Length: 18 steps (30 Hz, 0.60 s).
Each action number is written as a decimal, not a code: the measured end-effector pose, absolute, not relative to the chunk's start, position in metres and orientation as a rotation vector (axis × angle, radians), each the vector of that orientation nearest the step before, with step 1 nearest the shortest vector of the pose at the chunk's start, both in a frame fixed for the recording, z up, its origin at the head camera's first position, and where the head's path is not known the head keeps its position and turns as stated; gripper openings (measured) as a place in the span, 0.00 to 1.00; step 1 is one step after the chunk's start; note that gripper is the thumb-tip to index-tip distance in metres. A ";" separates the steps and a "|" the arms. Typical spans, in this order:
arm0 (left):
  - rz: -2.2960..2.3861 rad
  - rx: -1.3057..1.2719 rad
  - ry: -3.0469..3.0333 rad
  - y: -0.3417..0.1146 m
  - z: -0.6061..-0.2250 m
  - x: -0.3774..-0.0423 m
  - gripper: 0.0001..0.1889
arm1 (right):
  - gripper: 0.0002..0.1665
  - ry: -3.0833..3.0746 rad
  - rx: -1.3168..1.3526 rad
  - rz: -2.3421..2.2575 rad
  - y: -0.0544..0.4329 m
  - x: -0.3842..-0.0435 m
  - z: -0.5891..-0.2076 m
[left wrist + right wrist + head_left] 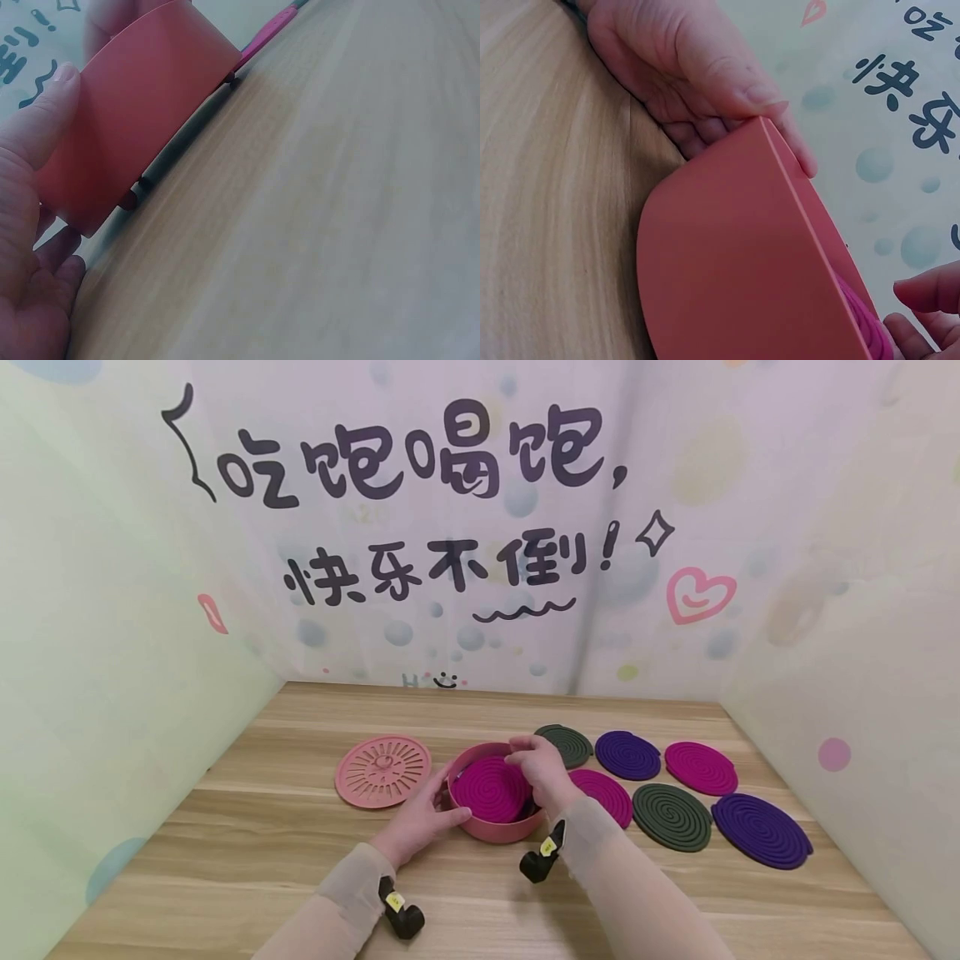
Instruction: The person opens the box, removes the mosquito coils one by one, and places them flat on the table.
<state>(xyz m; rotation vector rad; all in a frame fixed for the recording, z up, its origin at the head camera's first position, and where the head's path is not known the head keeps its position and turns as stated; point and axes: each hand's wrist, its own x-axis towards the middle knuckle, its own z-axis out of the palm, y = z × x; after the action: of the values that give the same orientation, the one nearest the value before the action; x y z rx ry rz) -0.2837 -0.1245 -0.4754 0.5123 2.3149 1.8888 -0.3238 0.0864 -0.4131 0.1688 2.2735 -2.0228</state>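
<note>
Near the front middle of the table, a round pink mosquito coil box (498,832) stands on small feet, its top uncovered. My left hand (420,818) grips the box's left side, thumb against the outer wall and fingers round toward its lower edge. Inside lies a magenta mosquito coil (491,789). Over the box's right rim reaches my right hand (542,768), thumb and finger apart above the coil. A fingertip looks close to the coil's edge in the right wrist view (904,337); contact is hard to tell.
Left of the box lies its slotted pink lid (384,771). Two rows of flat coils lie to the right, including a magenta coil (602,797), a green coil (672,817) and a purple coil (761,830). Printed wall cloth closes off the back and sides.
</note>
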 end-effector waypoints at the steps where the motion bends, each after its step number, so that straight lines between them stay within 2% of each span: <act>1: 1.891 0.516 2.312 -0.125 -0.475 -0.284 0.43 | 0.22 2.272 0.170 -2.031 0.086 -0.324 -0.414; 7: 1.865 0.518 2.335 -0.125 -0.476 -0.284 0.43 | 0.24 2.257 0.176 -2.060 0.086 -0.326 -0.416; 18: 1.849 0.501 2.359 -0.124 -0.475 -0.284 0.44 | 0.20 2.276 0.235 -1.962 0.084 -0.326 -0.416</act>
<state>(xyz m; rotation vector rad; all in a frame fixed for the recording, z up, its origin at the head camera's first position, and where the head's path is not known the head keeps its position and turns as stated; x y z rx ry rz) -0.2838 -0.1245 -0.4753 0.5005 2.3586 1.8490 -0.3260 0.0840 -0.4159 0.2351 2.2759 -1.9618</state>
